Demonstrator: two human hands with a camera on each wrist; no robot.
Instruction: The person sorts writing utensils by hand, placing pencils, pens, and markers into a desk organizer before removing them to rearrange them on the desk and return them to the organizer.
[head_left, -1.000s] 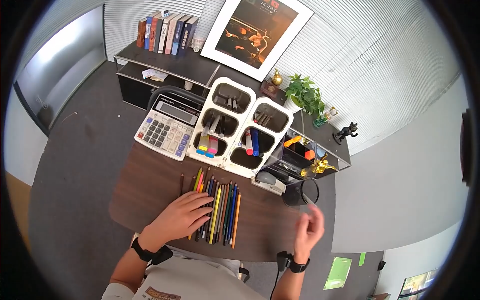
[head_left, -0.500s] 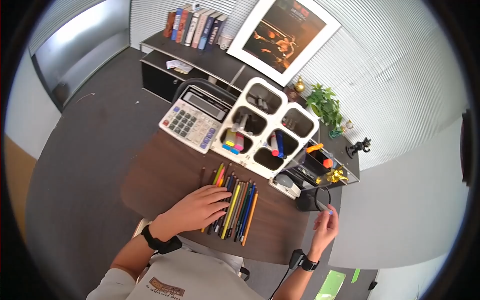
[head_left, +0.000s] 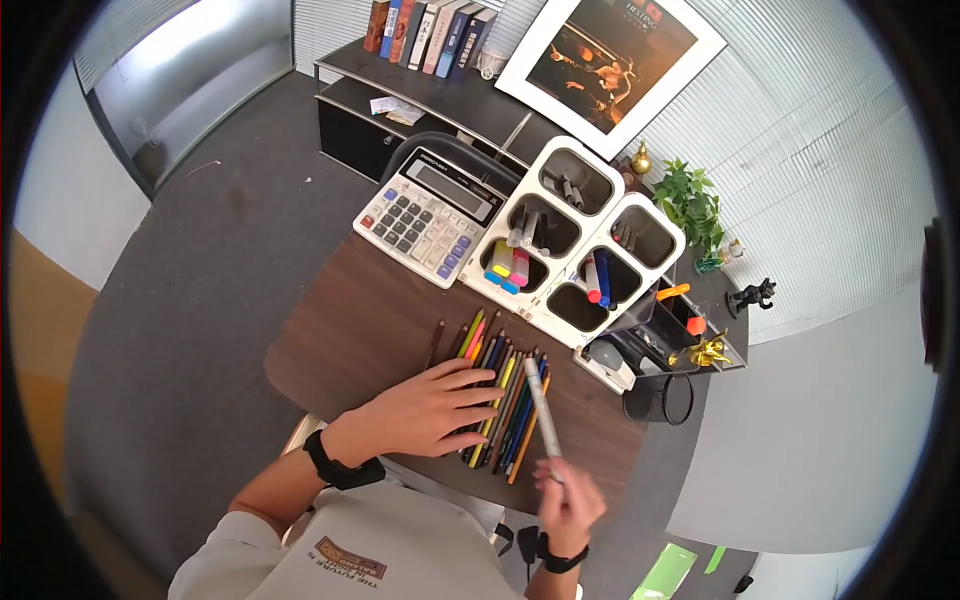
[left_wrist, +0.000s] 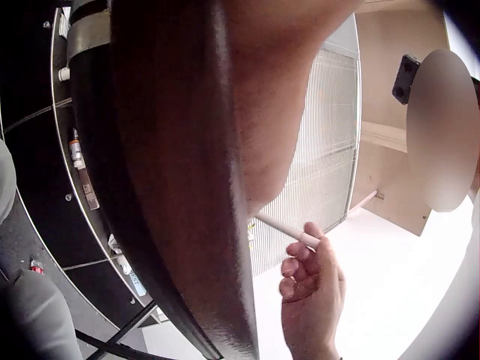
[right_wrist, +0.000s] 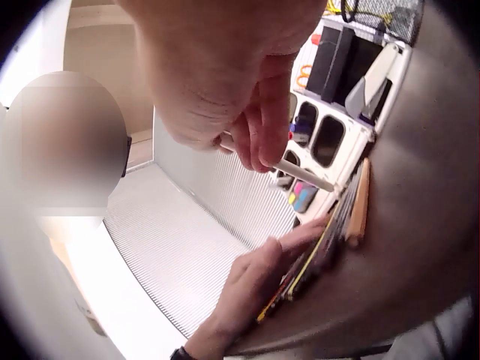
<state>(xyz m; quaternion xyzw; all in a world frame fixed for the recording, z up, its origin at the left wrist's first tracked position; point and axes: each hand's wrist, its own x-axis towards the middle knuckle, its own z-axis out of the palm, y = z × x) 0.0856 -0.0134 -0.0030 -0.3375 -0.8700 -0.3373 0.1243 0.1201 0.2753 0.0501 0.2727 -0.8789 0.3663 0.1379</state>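
A row of pencils [head_left: 520, 420] in several colours lies side by side on the brown desk. My left hand [head_left: 425, 410] rests flat over the left part of the row, fingers spread across the pencils. My right hand [head_left: 570, 505] pinches one end of a pale grey-white pen [head_left: 542, 405], whose far end reaches over the right side of the row. In the right wrist view the pen [right_wrist: 304, 175] points toward the pencils [right_wrist: 330, 232], with the left hand [right_wrist: 251, 285] beside them. The left wrist view shows the right hand [left_wrist: 313, 292] holding the pen [left_wrist: 287, 229].
Behind the pencils stand a calculator [head_left: 428, 215] and a white organizer [head_left: 540, 318] with markers and highlighters. A stapler [head_left: 605, 368] and a black mesh cup [head_left: 655, 400] are at the right. Books [head_left: 435, 38], a framed picture [head_left: 610, 70] and a plant [head_left: 690, 200] stand farther back.
My right hand has moved left from beside the mesh cup to the pencils, bringing the pen along. My left hand stays on the pencils. The head view has shifted.
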